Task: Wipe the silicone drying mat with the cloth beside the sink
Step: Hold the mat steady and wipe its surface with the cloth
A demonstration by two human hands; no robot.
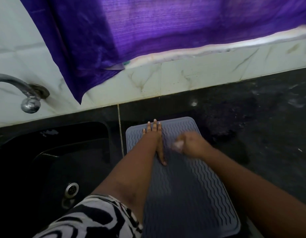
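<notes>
A grey silicone drying mat (196,186) with wavy ridges lies on the dark countertop, just right of the sink. My left hand (155,136) rests flat on the mat's far left part, fingers spread, thumb pointing toward me. My right hand (191,145) is blurred with motion over the mat's far middle, its fingers closed around a small pale cloth (177,145). Most of the cloth is hidden inside the fist.
A black sink (51,152) with a metal drain (72,188) lies to the left, a chrome tap (28,98) above it on the marble-tiled wall. A purple curtain (148,31) hangs over the backsplash. Dark speckled countertop (260,126) extends right of the mat.
</notes>
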